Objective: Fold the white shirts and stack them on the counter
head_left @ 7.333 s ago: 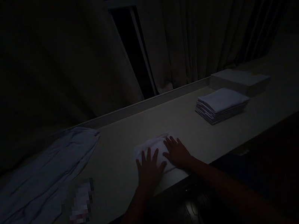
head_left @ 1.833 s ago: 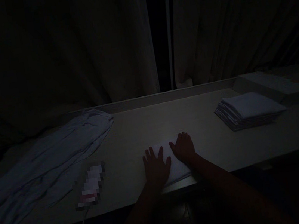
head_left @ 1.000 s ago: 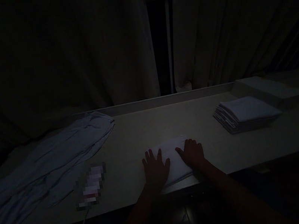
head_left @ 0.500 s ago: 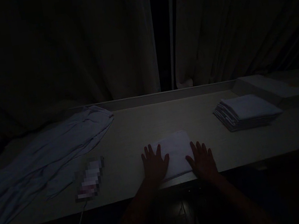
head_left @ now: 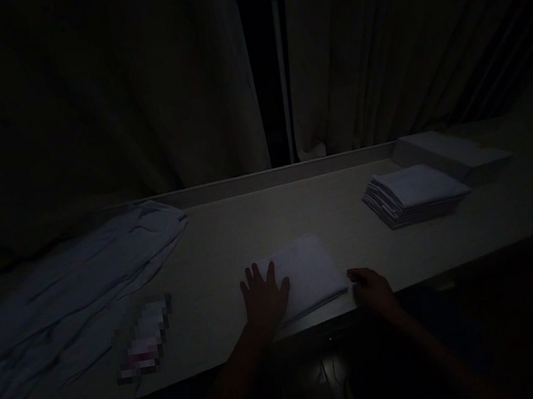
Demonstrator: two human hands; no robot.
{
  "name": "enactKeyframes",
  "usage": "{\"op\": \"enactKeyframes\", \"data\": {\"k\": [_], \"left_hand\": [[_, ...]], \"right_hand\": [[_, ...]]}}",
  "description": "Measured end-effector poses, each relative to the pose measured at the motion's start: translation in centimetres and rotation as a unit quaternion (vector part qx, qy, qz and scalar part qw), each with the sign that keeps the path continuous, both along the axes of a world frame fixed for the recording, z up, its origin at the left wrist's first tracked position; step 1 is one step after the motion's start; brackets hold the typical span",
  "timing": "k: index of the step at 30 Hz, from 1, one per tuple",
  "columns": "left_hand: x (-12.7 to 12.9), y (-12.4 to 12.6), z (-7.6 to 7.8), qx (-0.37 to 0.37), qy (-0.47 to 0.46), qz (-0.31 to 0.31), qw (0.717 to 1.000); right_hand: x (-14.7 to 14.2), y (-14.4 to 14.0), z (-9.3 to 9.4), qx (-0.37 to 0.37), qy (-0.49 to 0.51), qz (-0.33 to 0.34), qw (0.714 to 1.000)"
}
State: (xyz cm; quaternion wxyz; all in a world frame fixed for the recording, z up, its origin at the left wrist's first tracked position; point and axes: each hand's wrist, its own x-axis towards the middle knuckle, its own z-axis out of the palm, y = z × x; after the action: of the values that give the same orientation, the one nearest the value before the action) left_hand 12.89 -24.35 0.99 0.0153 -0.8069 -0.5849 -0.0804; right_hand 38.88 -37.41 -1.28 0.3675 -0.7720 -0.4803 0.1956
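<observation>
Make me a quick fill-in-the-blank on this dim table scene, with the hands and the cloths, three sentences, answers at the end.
1. The left hand lies flat on the folded ___ near the table edge.
2. The right hand is at that cloth's ___ corner, fingers curled.
3. The stack of folded cloths sits to the ___ of the hands, and the loose sheet lies opposite.

Missing words: cloth; right; right

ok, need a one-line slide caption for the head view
Dim head view: left hand flat on a folded white cloth, right hand at its right corner; folded stack to the right.
</observation>
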Motion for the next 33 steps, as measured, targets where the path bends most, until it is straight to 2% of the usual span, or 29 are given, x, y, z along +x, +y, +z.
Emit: {"op": "enactKeyframes", "data": {"k": [5,8,13,18,23,26,28,30,33], "left_hand": [[0.1,0.0,0.1,-0.004,0.008,0.001,1.000],[0.1,0.1,0.0,0.004,0.011,-0.004,1.000],[0.1,0.1,-0.1,0.008,0.024,-0.001,1.000],[0.1,0.2,-0.1,0.008,0.030,-0.008,0.999],[0.1,0.3,-0.3,0.000,0.032,-0.006,0.999],[0.1,0.2,0.0,0.004,0.040,0.001,0.999],[0.1,0.0,0.6,0.022,0.049,-0.009,0.999],[0.3,-0.2,1.5,0.053,0.061,-0.058,0.995],[1.8,-0.6,3.3,0.066,0.076,-0.170,0.980]], "right_hand": [[-0.6,0.8,0.8,-0.036,0.073,0.070,0.994],[-0.5,1.1,1.6,-0.056,0.063,0.104,0.991],[-1.5,0.7,1.5,-0.056,-0.060,0.069,0.994],[-3.5,0.3,1.1,-0.062,-0.171,0.033,0.983],[-4.9,0.4,1.0,-0.067,-0.233,0.008,0.970],[-4.5,0.4,0.9,-0.067,-0.203,0.003,0.977],[-3.8,0.2,1.1,-0.051,-0.149,0.000,0.987],[-3.0,0.0,1.5,-0.036,-0.073,-0.010,0.997],[-2.0,0.0,2.6,-0.036,0.009,0.002,0.999]]}}
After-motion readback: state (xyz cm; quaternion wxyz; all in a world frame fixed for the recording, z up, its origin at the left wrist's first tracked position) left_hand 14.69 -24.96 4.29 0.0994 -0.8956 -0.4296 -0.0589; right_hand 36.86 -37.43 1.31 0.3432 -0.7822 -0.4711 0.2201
